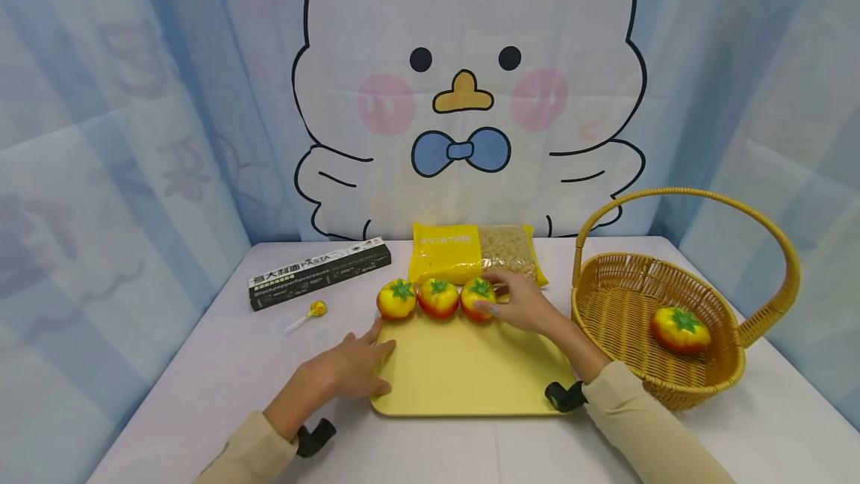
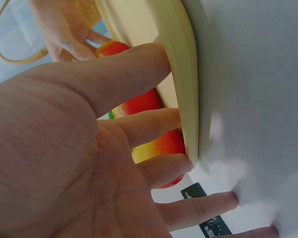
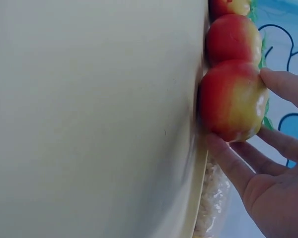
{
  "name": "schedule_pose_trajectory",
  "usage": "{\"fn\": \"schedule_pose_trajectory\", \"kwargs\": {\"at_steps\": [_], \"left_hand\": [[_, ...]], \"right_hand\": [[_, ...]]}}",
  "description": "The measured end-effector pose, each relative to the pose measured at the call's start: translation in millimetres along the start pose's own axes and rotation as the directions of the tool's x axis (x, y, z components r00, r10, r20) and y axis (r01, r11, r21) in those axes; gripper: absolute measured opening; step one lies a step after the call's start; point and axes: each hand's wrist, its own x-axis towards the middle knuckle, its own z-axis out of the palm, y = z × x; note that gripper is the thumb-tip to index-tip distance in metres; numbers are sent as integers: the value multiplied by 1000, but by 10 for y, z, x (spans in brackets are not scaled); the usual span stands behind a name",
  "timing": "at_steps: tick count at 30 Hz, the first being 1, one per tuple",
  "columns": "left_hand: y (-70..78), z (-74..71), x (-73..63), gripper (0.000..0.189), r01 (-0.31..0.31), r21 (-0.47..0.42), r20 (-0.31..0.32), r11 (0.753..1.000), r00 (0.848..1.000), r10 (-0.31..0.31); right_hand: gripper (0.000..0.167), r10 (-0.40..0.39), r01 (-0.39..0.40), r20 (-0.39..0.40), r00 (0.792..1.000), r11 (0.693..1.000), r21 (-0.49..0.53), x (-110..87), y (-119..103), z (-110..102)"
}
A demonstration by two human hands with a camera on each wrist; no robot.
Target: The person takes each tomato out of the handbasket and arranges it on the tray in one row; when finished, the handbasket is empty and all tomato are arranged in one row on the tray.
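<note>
Three red-and-yellow tomatoes with green leafy tops stand in a row along the far edge of a yellow tray (image 1: 470,372): a left one (image 1: 395,302), a middle one (image 1: 438,300) and a right one (image 1: 474,294). My right hand (image 1: 524,305) holds the right tomato, thumb on one side and fingertips on the other, as the right wrist view shows. At the tray's left edge is my left hand (image 1: 352,368), its fingers spread. Thumb and nearer fingertips touch the tray's rim (image 2: 181,64), while the outer fingertips reach the white table.
A wicker basket (image 1: 605,334) with a tall handle stands right of the tray, another tomato (image 1: 680,329) inside. Behind the row lies a yellow pasta bag (image 1: 443,249). At back left are a black-and-white pasta box (image 1: 319,272) and a lollipop (image 1: 317,309). Curtains surround the table.
</note>
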Motion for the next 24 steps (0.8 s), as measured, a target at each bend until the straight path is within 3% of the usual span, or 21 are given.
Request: {"fn": "schedule_pose_trajectory", "kwargs": {"at_steps": [14,19,24], "left_hand": [[14,-10,-37,71,-7,-7,-1,1000,1000,7],[13,-11,-39,71,-2,-12,1,1000,1000,2],[11,-23,-28,71,-1,-9,0,1000,1000,1]], "right_hand": [[57,-1,0,11,1000,999,44,-67,8,-60],[56,-41,41,4,999,999,36,-135,-36,-144],[55,-20,21,-21,1000,999,26,-275,-68,-282]]}}
